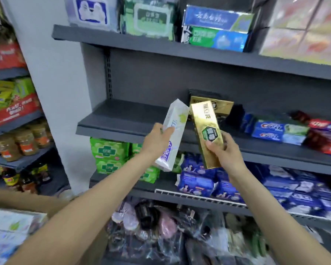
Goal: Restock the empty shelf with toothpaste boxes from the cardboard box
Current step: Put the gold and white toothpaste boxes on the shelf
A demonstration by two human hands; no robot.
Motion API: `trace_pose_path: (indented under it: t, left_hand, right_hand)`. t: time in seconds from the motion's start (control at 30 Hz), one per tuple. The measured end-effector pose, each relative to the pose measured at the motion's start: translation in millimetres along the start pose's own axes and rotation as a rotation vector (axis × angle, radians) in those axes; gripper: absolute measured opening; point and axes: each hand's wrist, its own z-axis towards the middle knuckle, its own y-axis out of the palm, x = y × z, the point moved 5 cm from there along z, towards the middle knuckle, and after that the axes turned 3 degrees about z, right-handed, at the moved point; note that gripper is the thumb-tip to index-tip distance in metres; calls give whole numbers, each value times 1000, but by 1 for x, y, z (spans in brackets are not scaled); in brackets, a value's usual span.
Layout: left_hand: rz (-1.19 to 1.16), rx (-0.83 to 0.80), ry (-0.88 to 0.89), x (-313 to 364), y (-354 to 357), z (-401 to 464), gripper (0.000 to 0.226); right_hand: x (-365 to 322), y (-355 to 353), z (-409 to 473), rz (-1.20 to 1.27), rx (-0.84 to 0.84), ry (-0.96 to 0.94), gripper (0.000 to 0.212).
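As both boxes came up level with the shelf [111,119], each hand was full: the left hand [157,139] wrapped round the white box [172,134], the right hand [223,148] pinching the gold box [206,129] near its lower end. Both boxes hung tilted, just in front of the shelf's edge. A second gold box [218,106] already lay there. Best play, I'd judge: lay the gold one flat beside its twin first, then slot the white into the bare left stretch. The carton [11,226] sat low left.
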Motion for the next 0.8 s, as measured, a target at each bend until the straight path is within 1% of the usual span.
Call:
trace_pose_path:
  t: [0.1,0.23,0.4,0.53,0.7,0.8]
  left_hand:
    - [78,64,80,24,6,18,28]
    - [189,52,198,45,16,52,34]
    - [328,7,325,66,28,102,45]
    - [404,-8,374,76,36,136,45]
    - [616,-4,323,81,48,171,52]
    - [645,-48,311,88,58,182,53]
  right_hand:
    - [0,-36,36,-253,35,-100,53]
    - [1,-61,83,-586,1,-127,61]
    - [-8,-66,133,-812,-27,-227,61]
    - [-9,-69,178,-918,-85,-260,59]
    - [1,-55,217,-968,-210,-288,58]
    - [11,-48,229,-984,-215,-308,60]
